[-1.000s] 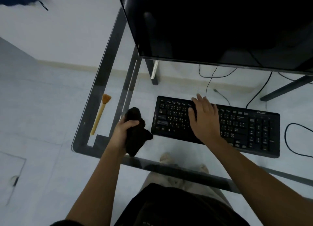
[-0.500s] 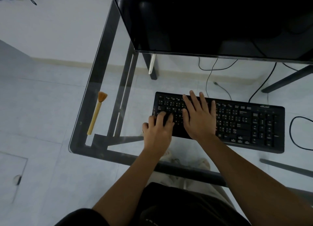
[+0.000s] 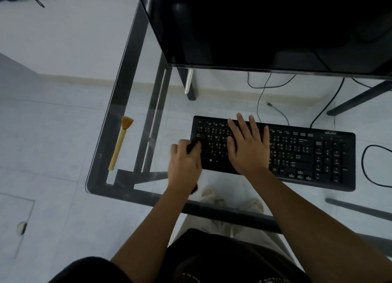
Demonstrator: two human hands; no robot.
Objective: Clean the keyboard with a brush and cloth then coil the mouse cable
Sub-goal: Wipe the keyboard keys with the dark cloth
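A black keyboard (image 3: pixel 307 155) lies on the glass desk (image 3: pixel 127 189). My left hand (image 3: pixel 185 166) presses a dark cloth (image 3: pixel 192 145) onto the keyboard's left end; only bits of cloth show between the fingers and below the wrist. My right hand (image 3: pixel 248 146) lies flat, fingers spread, on the keys just right of it, holding the keyboard down. A brush (image 3: pixel 120 143) with a pale wooden handle and orange bristles lies at the desk's left edge, away from both hands. A black cable (image 3: pixel 369 172) loops at the far right; the mouse is out of view.
A large black monitor (image 3: pixel 265 28) overhangs the back of the desk. Thin cables (image 3: pixel 262 91) run behind the keyboard. Through the glass I see the desk's dark frame (image 3: pixel 222 214), my feet in pale slippers and the tiled floor.
My left hand carried the cloth from the desk left of the keyboard onto its left keys and now sits slightly further left and lower. My right hand stayed flat on the keys.
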